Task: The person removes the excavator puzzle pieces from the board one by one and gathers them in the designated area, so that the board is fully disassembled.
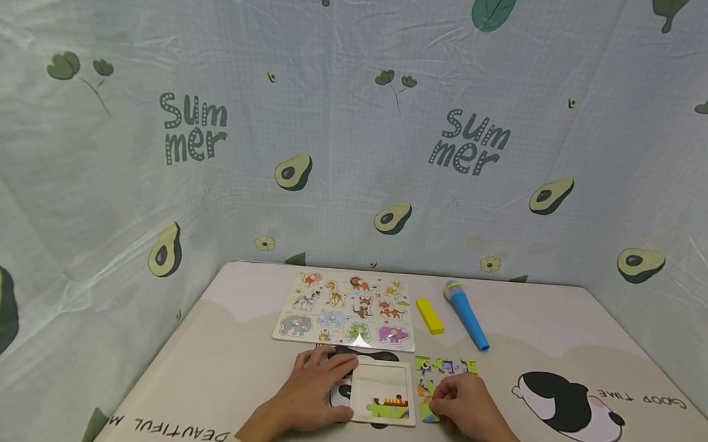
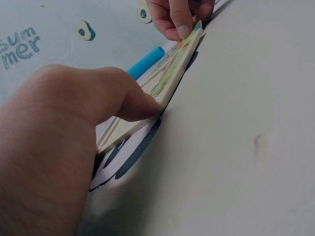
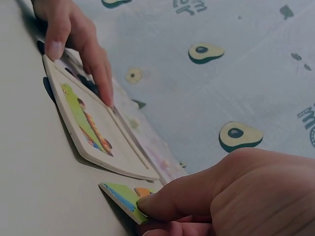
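Note:
A shallow wooden puzzle tray [image 1: 380, 382] lies on the table, with joined puzzle pieces showing green and a brown-and-orange picture [image 1: 388, 409] in its lower right part. My left hand [image 1: 311, 392] rests along the tray's left side, thumb on the near corner and fingers stretched toward the far corner. To the right of the tray, loose jigsaw pieces [image 1: 426, 386] lie close together. There my right hand [image 1: 469, 405] pinches a green and blue puzzle piece [image 3: 119, 197]; in the right wrist view its near edge is tilted up. The hand's underside fingers are partly hidden.
Behind the tray lies an animal peg board [image 1: 319, 304]. A yellow block [image 1: 429, 316] and a blue toy microphone [image 1: 470, 318] lie to its right. The printed table cover [image 1: 562, 335] reaches back to a patterned curtain [image 1: 336, 220].

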{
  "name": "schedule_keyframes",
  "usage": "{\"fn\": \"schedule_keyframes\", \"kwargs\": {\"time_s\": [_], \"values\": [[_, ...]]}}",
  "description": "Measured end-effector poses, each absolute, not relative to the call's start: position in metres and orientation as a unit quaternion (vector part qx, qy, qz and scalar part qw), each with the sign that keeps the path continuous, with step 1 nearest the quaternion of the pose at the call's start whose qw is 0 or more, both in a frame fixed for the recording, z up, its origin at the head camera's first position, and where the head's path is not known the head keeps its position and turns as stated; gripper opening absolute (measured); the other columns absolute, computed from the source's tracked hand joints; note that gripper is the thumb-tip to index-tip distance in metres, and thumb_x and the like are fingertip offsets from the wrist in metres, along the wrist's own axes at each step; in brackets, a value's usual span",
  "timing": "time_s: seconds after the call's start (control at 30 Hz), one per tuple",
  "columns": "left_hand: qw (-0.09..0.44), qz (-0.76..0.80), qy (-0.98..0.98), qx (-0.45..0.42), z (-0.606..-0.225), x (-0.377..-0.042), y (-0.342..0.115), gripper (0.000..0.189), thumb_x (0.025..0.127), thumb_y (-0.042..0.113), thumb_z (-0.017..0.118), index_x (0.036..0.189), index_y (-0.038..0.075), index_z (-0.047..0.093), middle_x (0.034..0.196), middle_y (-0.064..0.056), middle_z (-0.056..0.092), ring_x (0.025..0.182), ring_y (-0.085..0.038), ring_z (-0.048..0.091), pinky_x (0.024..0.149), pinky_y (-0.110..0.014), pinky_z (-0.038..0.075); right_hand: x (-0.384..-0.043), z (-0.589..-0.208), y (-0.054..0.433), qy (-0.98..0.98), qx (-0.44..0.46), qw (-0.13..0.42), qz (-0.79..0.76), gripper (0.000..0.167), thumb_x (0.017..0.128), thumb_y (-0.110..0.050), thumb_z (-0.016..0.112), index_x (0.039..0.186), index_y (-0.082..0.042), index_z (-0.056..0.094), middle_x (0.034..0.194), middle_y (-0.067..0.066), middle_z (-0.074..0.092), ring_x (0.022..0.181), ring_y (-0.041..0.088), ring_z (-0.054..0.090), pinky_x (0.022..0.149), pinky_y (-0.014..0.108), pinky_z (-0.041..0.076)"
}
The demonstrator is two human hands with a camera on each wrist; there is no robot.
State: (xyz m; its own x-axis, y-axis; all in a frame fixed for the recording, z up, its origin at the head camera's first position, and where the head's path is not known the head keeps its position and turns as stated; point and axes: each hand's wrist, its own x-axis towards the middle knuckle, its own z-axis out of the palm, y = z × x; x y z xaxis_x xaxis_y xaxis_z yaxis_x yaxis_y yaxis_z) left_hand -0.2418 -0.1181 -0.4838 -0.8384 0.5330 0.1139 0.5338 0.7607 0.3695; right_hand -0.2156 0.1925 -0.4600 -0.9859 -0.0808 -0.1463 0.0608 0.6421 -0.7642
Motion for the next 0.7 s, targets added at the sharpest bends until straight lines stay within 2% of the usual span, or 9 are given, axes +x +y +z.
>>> {"fn": "schedule_keyframes", "kwargs": {"time_s": [0.27, 0.7], "values": [[-0.002, -0.204, -0.938, -0.281, -0.4829, -0.2413, -0.1183, 0.08, 0.081, 0.057, 0.066, 0.153, 0.026, 0.048, 0.155, 0.012, 0.044, 0.146, -0.031, 0.03, 0.111, -0.062, 0.022, -0.2156, -0.4596, 0.1899, 0.911, -0.022, 0.078, -0.405, 0.009, 0.085, -0.009, 0.077, 0.08, -0.009, 0.069, 0.062, 0.002, 0.058, 0.049, 0.014, 0.055, 0.05, 0.026, 0.044], [-0.002, -0.203, -0.938, -0.282, -0.4836, -0.2418, -0.1184, 0.08, 0.081, 0.057, 0.066, 0.152, 0.026, 0.048, 0.155, 0.012, 0.045, 0.145, -0.031, 0.03, 0.111, -0.061, 0.023, -0.2154, -0.4561, 0.1972, 0.91, -0.06, 0.104, -0.396, 0.004, 0.087, -0.004, 0.071, 0.089, -0.007, 0.071, 0.066, 0.004, 0.058, 0.049, 0.015, 0.056, 0.05, 0.027, 0.043]]}}
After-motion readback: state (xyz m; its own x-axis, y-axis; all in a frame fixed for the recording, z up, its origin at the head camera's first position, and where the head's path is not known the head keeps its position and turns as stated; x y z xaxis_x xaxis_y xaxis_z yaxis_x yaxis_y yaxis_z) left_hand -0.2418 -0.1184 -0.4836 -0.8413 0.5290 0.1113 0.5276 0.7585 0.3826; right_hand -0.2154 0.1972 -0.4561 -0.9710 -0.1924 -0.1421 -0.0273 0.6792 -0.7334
